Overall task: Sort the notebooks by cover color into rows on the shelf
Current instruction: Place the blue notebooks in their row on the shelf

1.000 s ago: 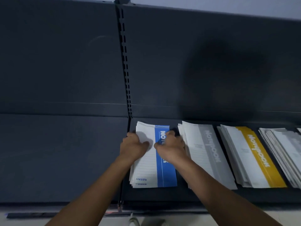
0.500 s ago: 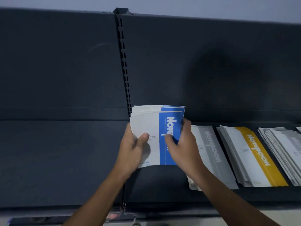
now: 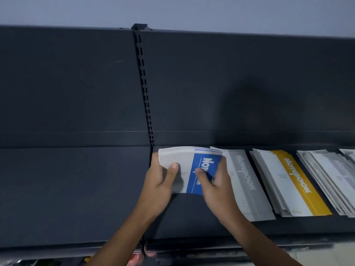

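Note:
A stack of notebooks with blue-and-white covers [image 3: 187, 160] is held tilted above the dark shelf [image 3: 76, 189], near the slotted upright. My left hand [image 3: 159, 181] grips its left side, thumb on the top cover. My right hand [image 3: 215, 183] grips its right side, thumb on the blue band. To the right, lying flat on the shelf, are a grey-banded stack [image 3: 244, 181], a yellow-banded stack [image 3: 292, 181] and another grey stack [image 3: 334, 175].
A slotted upright post [image 3: 145, 89] divides the dark back panel into two bays. The left bay's shelf holds nothing. Below the shelf's front edge [image 3: 192, 246] a lower level shows blurred items. A further stack peeks in at the far right [image 3: 349, 153].
The blue stack lay flat on the shelf a second ago. Both hands lifted it upright off the shelf, and it now sits lower and tilted back toward the shelf.

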`<state>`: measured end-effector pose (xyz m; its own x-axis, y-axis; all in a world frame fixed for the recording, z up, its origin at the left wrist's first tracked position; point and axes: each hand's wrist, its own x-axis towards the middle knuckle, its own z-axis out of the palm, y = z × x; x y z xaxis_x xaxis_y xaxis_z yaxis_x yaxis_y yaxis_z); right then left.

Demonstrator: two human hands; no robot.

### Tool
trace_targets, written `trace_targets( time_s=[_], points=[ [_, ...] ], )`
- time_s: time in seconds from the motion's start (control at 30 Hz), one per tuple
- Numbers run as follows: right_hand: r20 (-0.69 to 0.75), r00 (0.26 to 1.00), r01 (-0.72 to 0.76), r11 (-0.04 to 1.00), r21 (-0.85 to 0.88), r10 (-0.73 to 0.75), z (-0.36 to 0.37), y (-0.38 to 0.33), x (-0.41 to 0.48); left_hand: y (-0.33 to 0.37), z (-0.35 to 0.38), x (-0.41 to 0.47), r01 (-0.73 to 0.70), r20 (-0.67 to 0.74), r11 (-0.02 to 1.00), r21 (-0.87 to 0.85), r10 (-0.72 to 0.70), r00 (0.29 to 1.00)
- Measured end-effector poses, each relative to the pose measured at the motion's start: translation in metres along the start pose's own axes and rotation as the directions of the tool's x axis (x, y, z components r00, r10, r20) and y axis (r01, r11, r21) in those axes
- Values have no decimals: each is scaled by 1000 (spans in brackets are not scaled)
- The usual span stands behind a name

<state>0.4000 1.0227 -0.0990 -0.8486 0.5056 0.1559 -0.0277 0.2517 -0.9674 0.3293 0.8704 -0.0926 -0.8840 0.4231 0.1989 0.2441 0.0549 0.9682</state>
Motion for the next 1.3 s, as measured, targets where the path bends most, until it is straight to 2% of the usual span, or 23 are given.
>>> trace_targets(
  time_s=[0.2, 0.37, 0.43, 0.5, 0.6, 0.73, 0.93, 1.0, 1.07, 1.17, 1.23, 1.3],
  points=[
    [25, 1000, 17, 999, -40, -16, 0, 1, 0, -5, -2, 0, -29, -11, 995, 93, 30, 999],
    [89, 994, -54, 984, -169, 70, 1, 8, -1, -17, -8, -1, 30, 46, 954, 299, -45, 998],
    [87, 991, -80, 967, -243, 104, 1, 7, 9, -18, -10, 4, 1, -5, 895, 446, 2, 1000],
    [72, 989, -101, 937, -335, 133, 2, 6, 24, -16, -9, 14, 59, -101, 815, 576, -1, 995],
    [36, 977, -171, 878, -448, 209, 11, 10, 43, -16, -9, 30, 264, -202, 718, 644, -173, 964],
    [-3, 958, -224, 743, -630, 286, 29, 17, 55, -30, -10, 42, 411, -180, 602, 685, -407, 896],
    [17, 941, -210, 620, -756, 339, 44, 29, 56, -45, -6, 39, 371, -145, 406, 835, -487, 861],
    [18, 957, -156, 570, -807, 288, 44, 31, 52, -45, -2, 39, 341, -134, 352, 872, -499, 856],
    [43, 974, -84, 529, -844, 222, 43, 33, 49, -40, 2, 39, 295, -128, 291, 910, -480, 868],
    [66, 989, -26, 590, -807, 134, 32, 29, 46, -30, 12, 37, 155, -92, 209, 966, -284, 954],
    [61, 996, 3, 637, -771, 69, 12, 23, 44, -24, 25, 37, 60, -25, 258, 964, -134, 991],
    [14, 999, 30, 656, -754, -29, -20, 21, 42, -17, 45, 38, -14, 32, 383, 923, -41, 999]
  ],
)
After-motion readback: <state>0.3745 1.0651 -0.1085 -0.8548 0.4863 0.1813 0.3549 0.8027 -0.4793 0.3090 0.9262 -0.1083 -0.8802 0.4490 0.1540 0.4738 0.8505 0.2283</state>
